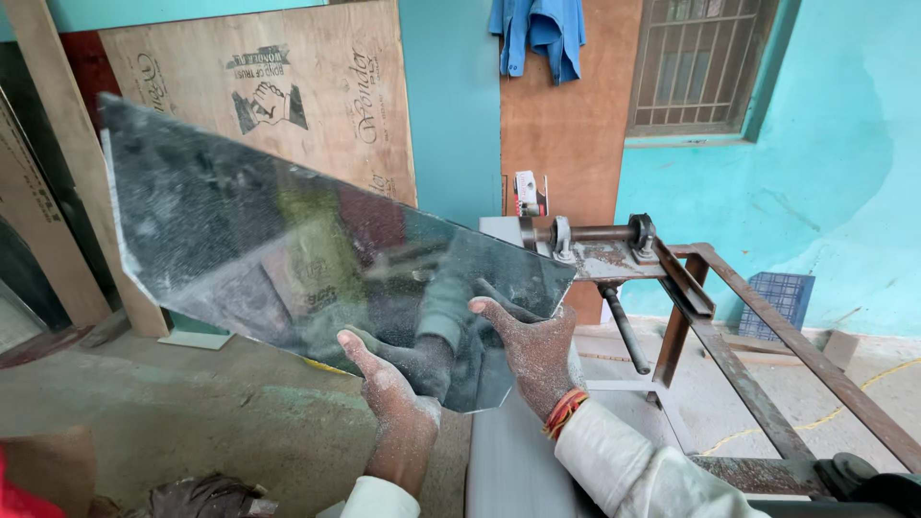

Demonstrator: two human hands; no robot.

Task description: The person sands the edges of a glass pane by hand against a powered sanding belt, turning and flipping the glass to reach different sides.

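In front of the leaning plywood sheets [317, 96], a dark glossy panel [269, 240] is held up in the air, tilted, its upper corner high at the left and its lower end near the hands. Its surface is smooth and mirror-like, dusted with fine pale powder, and it reflects the hands, a sleeve and brownish boards, so what lies behind it is hidden. Its outline is an irregular polygon with straight edges and clipped corners; whether it is glass or polished laminate is hard to tell.

The left hand [393, 393] holds the panel's lower edge, thumb on the near face, the grip closed on it; the fingers behind are hidden. The right hand [532, 350] clasps the lower right edge, thumb across the front, fingers wrapped behind, also pinching the panel. Both hands are coated in pale dust. The right wrist wears a red-orange thread band [564, 412] above a white sleeve [633, 470].

To the right stands a rusty steel frame [758, 384] of angle iron, carrying a shaft with bearing blocks [600, 235]; its far end is cut off by the picture edge. A grey flat counter [518, 470] shows below the hands, mostly covered by the arms. A blue cloth [542, 29] hangs on the brown door, cut off at the top. A blue plastic crate [782, 297] sits by the turquoise wall [844, 153].
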